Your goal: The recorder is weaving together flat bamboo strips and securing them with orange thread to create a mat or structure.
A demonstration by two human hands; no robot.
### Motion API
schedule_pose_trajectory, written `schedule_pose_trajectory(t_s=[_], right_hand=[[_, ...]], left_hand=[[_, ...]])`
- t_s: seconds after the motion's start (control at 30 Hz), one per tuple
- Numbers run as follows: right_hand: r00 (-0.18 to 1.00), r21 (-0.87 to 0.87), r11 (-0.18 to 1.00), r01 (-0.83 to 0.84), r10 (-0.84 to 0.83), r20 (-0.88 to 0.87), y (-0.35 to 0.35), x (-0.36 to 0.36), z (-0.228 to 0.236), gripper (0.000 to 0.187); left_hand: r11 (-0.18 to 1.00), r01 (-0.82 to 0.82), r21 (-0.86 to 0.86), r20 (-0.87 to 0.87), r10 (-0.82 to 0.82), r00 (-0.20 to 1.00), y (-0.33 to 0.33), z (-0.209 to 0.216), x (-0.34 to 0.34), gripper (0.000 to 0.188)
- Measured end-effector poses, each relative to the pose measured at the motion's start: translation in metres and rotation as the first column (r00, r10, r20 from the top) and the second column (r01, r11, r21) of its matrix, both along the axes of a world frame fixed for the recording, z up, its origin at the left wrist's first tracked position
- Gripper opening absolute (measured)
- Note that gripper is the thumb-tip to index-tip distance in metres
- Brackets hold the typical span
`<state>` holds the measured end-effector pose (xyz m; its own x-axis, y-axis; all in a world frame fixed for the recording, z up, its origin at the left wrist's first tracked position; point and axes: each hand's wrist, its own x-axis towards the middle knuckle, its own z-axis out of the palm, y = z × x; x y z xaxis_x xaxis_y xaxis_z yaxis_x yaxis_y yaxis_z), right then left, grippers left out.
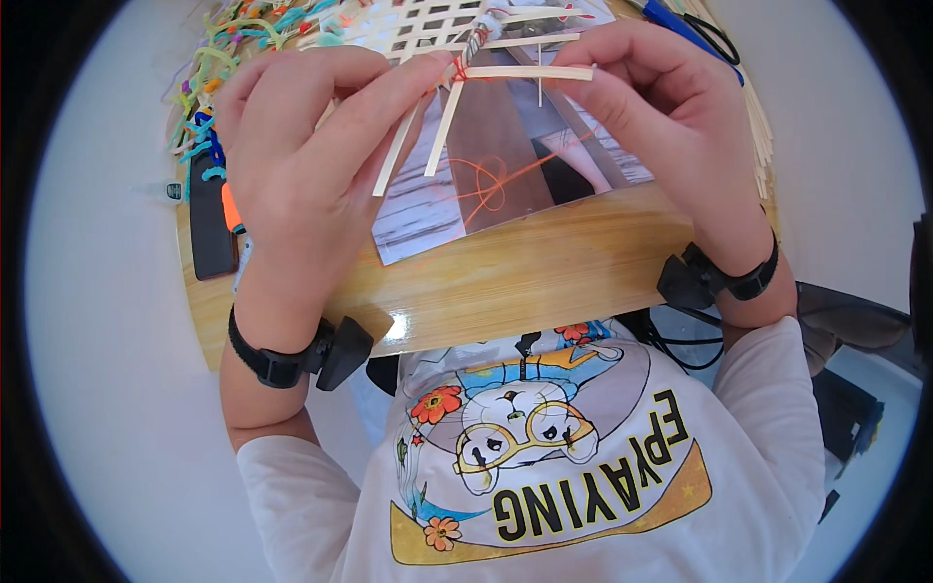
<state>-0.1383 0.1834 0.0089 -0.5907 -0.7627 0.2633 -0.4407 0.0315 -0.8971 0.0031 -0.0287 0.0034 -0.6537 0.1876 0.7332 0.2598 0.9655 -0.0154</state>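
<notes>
Orange thread [498,183] loops mid-frame. R hand [666,112], upper right: thumb + index close together by the end of a pale strip [525,72], other fingers curled; can't tell if they grip it. L hand [296,146], upper left: back up, thumb + index pinching the woven lattice [434,25], top ctr, near its red-tied corner. Prob. mid-binding; next move calls for steady L pinch, taut thread.

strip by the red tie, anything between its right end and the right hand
Nothing visible does. The strip reaches the right hand in this view, its end overlapping the fingertips; whether they pinch it is unclear. The orange thread shows below, over the sheet, not between them.
</notes>
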Motion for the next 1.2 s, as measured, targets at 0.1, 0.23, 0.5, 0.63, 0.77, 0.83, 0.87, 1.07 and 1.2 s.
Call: schedule_pose_trajectory(t_s=[0.1,0.23,0.5,0.63,0.77,0.83,0.87,1.07,1.2], right_hand=[[0.999,0.176,0.984,0.027,-0.030,0.017,-0.001,0.002,0.022,0.008],[0.961,0.195,0.968,0.160,-0.107,-0.255,-0.005,0.011,0.028,0.009],[0.953,0.210,0.974,0.087,-0.019,-0.303,0.012,0.002,0.024,0.010],[0.928,0.215,0.966,0.142,-0.054,-0.370,0.008,-0.001,0.030,0.010],[0.998,0.295,0.954,0.054,-0.062,0.020,-0.002,0.007,0.048,0.007],[0.981,0.194,0.980,-0.042,0.004,0.192,-0.004,0.016,0.040,0.007],[1.000,0.135,0.991,-0.010,0.007,0.023,-0.006,0.024,0.025,0.007],[0.893,0.109,0.976,-0.188,0.216,-0.394,-0.012,0.042,-0.002,0.007],[0.830,-0.037,0.943,-0.330,0.271,-0.488,-0.014,0.054,-0.013,0.011]], left_hand=[[0.995,-0.056,-0.088,-0.046,0.052,0.998,-0.002,-0.001,0.000,0.036],[0.985,-0.072,-0.158,-0.113,0.055,0.992,-0.003,-0.002,-0.001,0.034],[0.978,-0.078,-0.193,-0.086,0.063,0.994,-0.001,0.001,0.000,0.033],[0.978,-0.071,-0.196,-0.048,0.063,0.997,0.004,-0.001,-0.001,0.033],[0.981,-0.072,-0.182,-0.029,0.068,0.997,0.011,-0.003,-0.005,0.033],[0.982,-0.087,-0.169,-0.029,0.083,0.996,0.016,-0.004,-0.006,0.034],[0.983,-0.100,-0.152,-0.028,0.097,0.995,0.018,-0.007,-0.008,0.034],[0.983,-0.150,-0.105,0.032,0.154,0.988,0.022,-0.013,-0.009,0.035],[0.986,-0.148,-0.074,-0.017,0.147,0.989,0.015,-0.015,-0.008,0.037]])
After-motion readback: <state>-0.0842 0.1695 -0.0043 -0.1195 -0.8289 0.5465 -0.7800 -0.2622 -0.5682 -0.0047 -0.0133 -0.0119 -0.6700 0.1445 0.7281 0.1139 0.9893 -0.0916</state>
